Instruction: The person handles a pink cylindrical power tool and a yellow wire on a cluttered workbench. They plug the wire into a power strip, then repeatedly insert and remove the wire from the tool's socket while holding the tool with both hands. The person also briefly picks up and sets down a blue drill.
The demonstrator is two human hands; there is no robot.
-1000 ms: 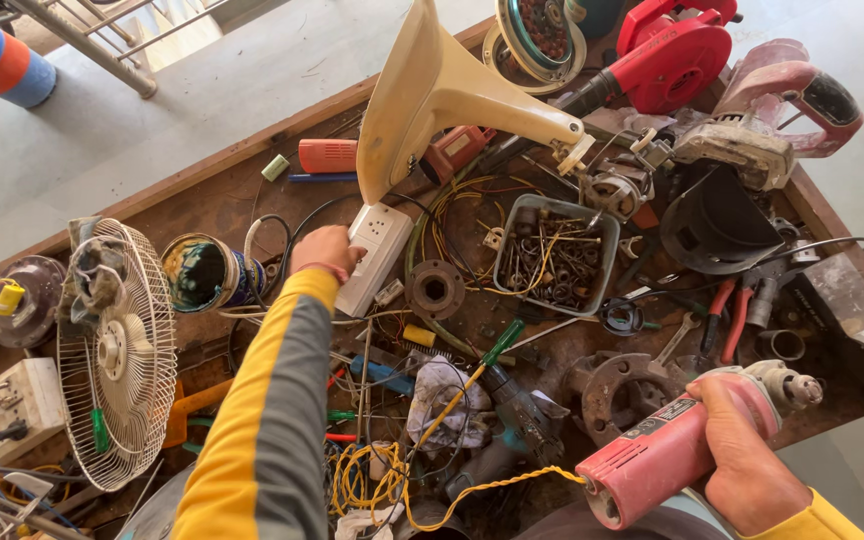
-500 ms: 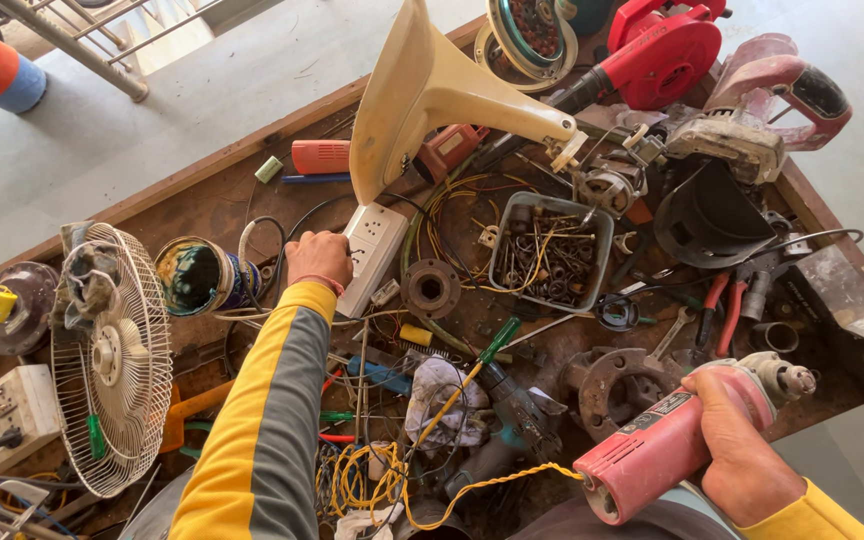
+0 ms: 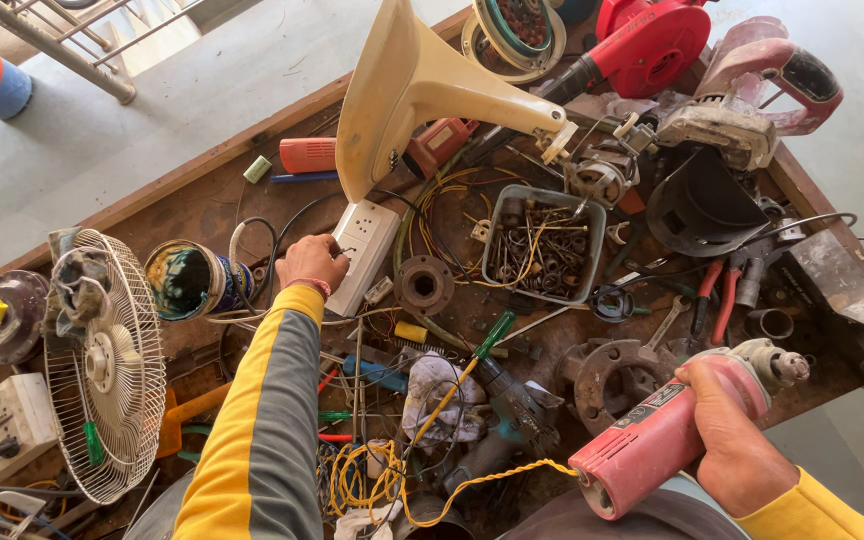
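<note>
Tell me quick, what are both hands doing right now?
Left hand: closed at the white switch box, fingers on its edge.
Right hand: closed around the pink power tool, holding it above the workbench.

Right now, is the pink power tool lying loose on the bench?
No, the right hand grips the pink power tool and holds it above the bench edge.

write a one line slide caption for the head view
Left hand on a white socket box, right hand gripping a pink angle grinder over a cluttered workbench.
</note>
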